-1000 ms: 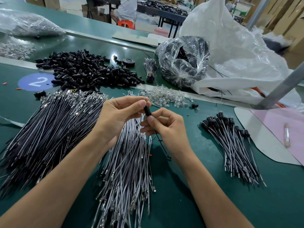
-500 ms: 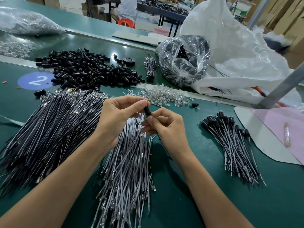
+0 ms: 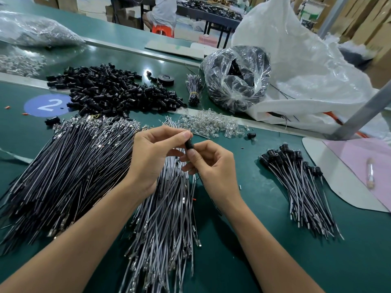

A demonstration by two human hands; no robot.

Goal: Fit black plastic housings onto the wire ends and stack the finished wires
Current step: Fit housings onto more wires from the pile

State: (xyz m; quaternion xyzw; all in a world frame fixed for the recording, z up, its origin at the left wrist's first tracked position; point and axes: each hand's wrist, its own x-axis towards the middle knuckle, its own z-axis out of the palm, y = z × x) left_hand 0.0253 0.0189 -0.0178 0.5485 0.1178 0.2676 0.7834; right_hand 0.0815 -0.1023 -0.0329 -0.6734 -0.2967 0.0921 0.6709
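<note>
Left hand (image 3: 152,157): thumb and forefinger pinch the top of a black housing (image 3: 189,144), frame centre. Right hand (image 3: 209,166) pinches its lower end; the wire (image 3: 208,194) trails toward me. Housing near upright. Finished stack (image 3: 300,182) at right of frame, nearer my right hand.

Glossy blk plastic housings (image 3: 110,92); matt table (image 3: 264,261); clear plastic bag (image 3: 237,81); shiny metal wire terminals (image 3: 99,122).

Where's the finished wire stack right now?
Head view, right side of the green table: the finished stack lies right of the right hand, beside the white board.
</note>
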